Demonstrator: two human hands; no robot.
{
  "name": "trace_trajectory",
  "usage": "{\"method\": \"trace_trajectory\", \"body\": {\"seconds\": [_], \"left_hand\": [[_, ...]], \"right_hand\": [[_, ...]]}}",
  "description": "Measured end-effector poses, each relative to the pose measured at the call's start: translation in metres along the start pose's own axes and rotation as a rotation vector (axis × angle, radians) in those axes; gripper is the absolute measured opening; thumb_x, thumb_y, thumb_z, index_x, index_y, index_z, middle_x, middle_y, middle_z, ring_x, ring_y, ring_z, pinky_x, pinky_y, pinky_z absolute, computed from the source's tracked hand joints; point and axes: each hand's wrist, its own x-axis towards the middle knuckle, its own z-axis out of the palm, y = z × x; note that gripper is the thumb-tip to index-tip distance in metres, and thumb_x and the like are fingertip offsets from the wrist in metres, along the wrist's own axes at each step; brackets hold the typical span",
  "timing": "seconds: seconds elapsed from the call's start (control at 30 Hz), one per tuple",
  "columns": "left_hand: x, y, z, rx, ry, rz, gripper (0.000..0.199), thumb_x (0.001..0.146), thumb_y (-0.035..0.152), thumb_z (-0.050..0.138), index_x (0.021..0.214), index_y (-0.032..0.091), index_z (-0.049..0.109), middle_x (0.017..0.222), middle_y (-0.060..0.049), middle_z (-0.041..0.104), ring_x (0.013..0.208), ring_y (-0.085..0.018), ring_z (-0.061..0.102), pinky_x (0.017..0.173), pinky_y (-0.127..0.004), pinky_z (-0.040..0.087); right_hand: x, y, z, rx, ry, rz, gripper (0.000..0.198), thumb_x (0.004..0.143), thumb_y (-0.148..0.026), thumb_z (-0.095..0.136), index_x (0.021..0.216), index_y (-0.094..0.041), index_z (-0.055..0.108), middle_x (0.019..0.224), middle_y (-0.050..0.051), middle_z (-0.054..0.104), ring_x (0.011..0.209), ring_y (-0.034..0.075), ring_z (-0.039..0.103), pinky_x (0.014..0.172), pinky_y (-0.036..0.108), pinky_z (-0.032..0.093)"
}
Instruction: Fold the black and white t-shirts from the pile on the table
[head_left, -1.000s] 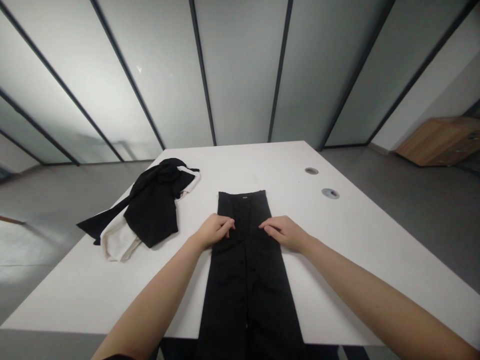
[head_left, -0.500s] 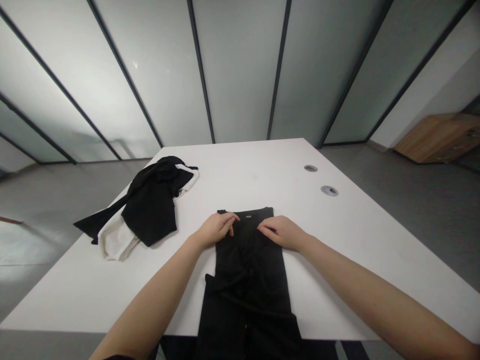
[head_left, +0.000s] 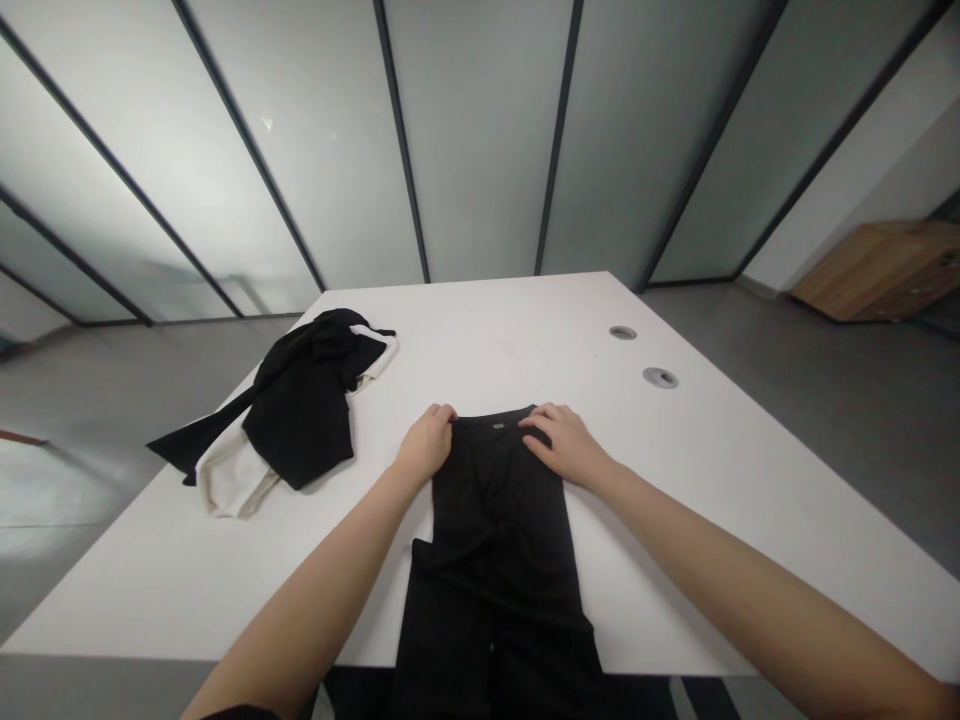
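Head cam | blk trousers (head_left: 501,500) on wht table (head_left: 487,345), btwn & nearside of fingers, long axis straight back from them | L hand (head_left: 426,442) at waistband (head_left: 484,421) L end, R hand (head_left: 564,443) at R, abt equally near | L fingers bunched, R curled, thumb apart; grip can't tell | leg ends cut off

The head camera looks forward and down across the table (head_left: 487,350).

2 bare forearms (head_left: 300,590), 1 black sleeve edge (head_left: 241,713) on the left
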Motion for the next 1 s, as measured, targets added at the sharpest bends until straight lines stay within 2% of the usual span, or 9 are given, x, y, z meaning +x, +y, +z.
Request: {"method": "trace_trajectory", "body": {"seconds": [0.2, 0.3, 0.4, 0.5, 0.63, 0.73, 0.83, 0.9, 1.0], "left_hand": [[-0.006, -0.004, 0.002, 0.18, 0.128, -0.088, 0.035, 0.1, 0.032, 0.064, 0.134, 0.022, 0.065, 0.131, -0.017, 0.069, 0.122, -0.037, 0.062, 0.105, -0.051, 0.052], [-0.006, -0.01, 0.004, 0.187, 0.148, -0.134, 0.042, 0.099, 0.048, 0.068, 0.131, 0.022, 0.068, 0.132, -0.017, 0.069, 0.121, -0.038, 0.062, 0.104, -0.052, 0.052], [-0.004, -0.014, 0.005, 0.143, 0.153, -0.151, 0.037, 0.099, 0.052, 0.065, 0.12, 0.023, 0.074, 0.126, -0.016, 0.071, 0.118, -0.038, 0.063, 0.101, -0.052, 0.052], [-0.001, -0.014, 0.005, 0.09, 0.155, -0.199, 0.024, 0.096, 0.042, 0.066, 0.109, 0.023, 0.076, 0.117, -0.015, 0.073, 0.113, -0.038, 0.064, 0.097, -0.052, 0.053], [0.002, -0.013, 0.002, -0.052, 0.118, -0.192, 0.014, 0.088, 0.023, 0.064, 0.101, 0.023, 0.07, 0.097, -0.008, 0.074, 0.098, -0.03, 0.067, 0.088, -0.044, 0.054], [0.004, -0.012, -0.002, -0.231, 0.07, -0.197, 0.015, 0.09, 0.023, 0.06, 0.103, 0.023, 0.067, 0.085, -0.003, 0.072, 0.082, -0.023, 0.067, 0.077, -0.036, 0.053], [0.007, -0.012, -0.01, -0.328, 0.035, -0.245, 0.021, 0.089, 0.028, 0.065, 0.109, 0.021, 0.07, 0.083, -0.002, 0.072, 0.075, -0.02, 0.066, 0.073, -0.033, 0.05], [0.008, -0.013, -0.017, -0.339, -0.018, -0.273, 0.018, 0.088, 0.03, 0.068, 0.101, 0.02, 0.072, 0.077, -0.002, 0.069, 0.072, -0.02, 0.064, 0.069, -0.032, 0.047], [0.007, -0.015, -0.029, -0.482, -0.201, -0.315, 0.023, 0.088, 0.04, 0.072, 0.085, 0.018, 0.07, 0.064, 0.001, 0.06, 0.06, -0.016, 0.056, 0.057, -0.028, 0.038]], "right_hand": [[-0.004, 0.008, 0.013, -0.039, 0.0, 0.052, 0.052, 0.101, -0.049, 0.063, 0.15, -0.03, 0.064, 0.158, 0.015, 0.057, 0.144, 0.041, 0.052, 0.119, 0.062, 0.041], [-0.005, 0.019, 0.024, -0.057, 0.088, 0.148, 0.068, 0.101, -0.059, 0.061, 0.16, -0.027, 0.052, 0.165, 0.016, 0.052, 0.154, 0.046, 0.042, 0.125, 0.067, 0.034], [-0.005, 0.03, 0.033, -0.064, 0.203, 0.301, 0.063, 0.104, -0.061, 0.055, 0.153, -0.023, 0.058, 0.159, 0.02, 0.057, 0.155, 0.05, 0.039, 0.124, 0.073, 0.031], [-0.004, 0.034, 0.031, -0.059, 0.196, 0.342, 0.047, 0.101, -0.053, 0.061, 0.134, -0.022, 0.07, 0.155, 0.02, 0.061, 0.152, 0.052, 0.042, 0.121, 0.076, 0.033], [-0.002, 0.026, 0.014, 0.1, 0.173, 0.251, 0.026, 0.094, -0.036, 0.069, 0.117, -0.025, 0.072, 0.138, 0.014, 0.072, 0.137, 0.042, 0.061, 0.116, 0.066, 0.045], [-0.001, 0.017, 0.003, 0.372, 0.128, 0.216, 0.019, 0.093, -0.031, 0.065, 0.111, -0.025, 0.069, 0.116, 0.01, 0.079, 0.111, 0.031, 0.074, 0.099, 0.05, 0.058], [0.0, 0.013, -0.004, 0.539, 0.088, 0.235, 0.026, 0.094, -0.032, 0.063, 0.118, -0.024, 0.068, 0.104, 0.007, 0.081, 0.092, 0.025, 0.076, 0.084, 0.041, 0.06], [0.002, 0.013, -0.007, 0.557, 0.078, 0.274, 0.031, 0.094, -0.032, 0.064, 0.122, -0.023, 0.07, 0.095, 0.006, 0.081, 0.082, 0.024, 0.075, 0.079, 0.038, 0.058], [0.005, 0.01, -0.016, 0.569, -0.023, 0.362, 0.022, 0.094, -0.036, 0.066, 0.106, -0.02, 0.075, 0.078, 0.004, 0.075, 0.07, 0.022, 0.069, 0.067, 0.033, 0.053]]}}
